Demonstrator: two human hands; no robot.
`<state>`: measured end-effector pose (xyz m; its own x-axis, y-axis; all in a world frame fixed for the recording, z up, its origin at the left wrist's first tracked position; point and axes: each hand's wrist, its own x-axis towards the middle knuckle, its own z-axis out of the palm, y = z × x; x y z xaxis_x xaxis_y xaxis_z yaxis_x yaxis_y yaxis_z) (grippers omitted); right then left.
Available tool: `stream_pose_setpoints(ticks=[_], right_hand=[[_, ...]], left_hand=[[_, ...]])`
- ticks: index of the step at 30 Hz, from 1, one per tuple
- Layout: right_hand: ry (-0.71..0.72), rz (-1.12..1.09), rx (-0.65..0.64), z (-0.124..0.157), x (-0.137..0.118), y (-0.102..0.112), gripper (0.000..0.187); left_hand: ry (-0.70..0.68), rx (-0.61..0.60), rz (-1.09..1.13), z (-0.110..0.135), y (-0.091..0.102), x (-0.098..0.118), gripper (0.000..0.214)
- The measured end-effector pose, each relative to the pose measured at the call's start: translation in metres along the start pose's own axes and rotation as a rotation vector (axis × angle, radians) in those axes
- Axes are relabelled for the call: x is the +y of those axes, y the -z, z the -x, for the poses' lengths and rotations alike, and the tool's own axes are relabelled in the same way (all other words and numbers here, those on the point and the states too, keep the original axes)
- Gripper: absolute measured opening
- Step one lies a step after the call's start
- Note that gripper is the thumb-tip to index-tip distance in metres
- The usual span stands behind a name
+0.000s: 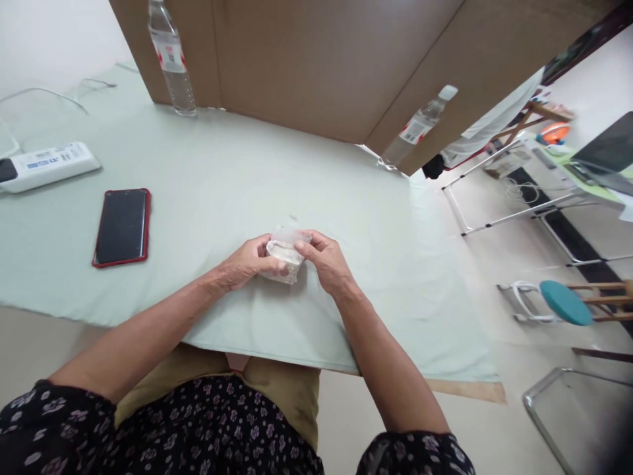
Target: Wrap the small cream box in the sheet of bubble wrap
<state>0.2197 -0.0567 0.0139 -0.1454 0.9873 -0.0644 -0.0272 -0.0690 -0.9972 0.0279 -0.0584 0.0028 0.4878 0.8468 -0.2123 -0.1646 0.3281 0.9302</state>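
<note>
Between my hands, just above the pale green tablecloth (237, 178), is a small whitish pouch-like packet (284, 254) with a clear, thin upper edge. My left hand (252, 260) grips its left side, thumb across the front. On the right, my right hand (324, 257) pinches the upper edge between thumb and fingers. The packet's exact kind and its contents cannot be made out, and its back is hidden by my fingers.
A red-edged phone (122, 227) and a white power strip (54, 165) lie to the left. Two water bottles, one left (172, 63) and one right (420, 128), stand against a cardboard panel (306, 59). A teal stool (565, 302) is on the floor at right.
</note>
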Motion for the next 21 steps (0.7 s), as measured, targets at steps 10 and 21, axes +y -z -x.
stream_pose_setpoints(ticks=[10,21], right_hand=[[0.220,0.270,0.069,0.006,0.009,-0.005,0.028],[0.208,0.280,0.086,0.008,0.012,-0.006,0.023]], left_hand=[[0.062,-0.029,-0.131,0.001,-0.002,0.007,0.043],[-0.069,0.111,-0.603,0.004,-0.004,0.011,0.029]])
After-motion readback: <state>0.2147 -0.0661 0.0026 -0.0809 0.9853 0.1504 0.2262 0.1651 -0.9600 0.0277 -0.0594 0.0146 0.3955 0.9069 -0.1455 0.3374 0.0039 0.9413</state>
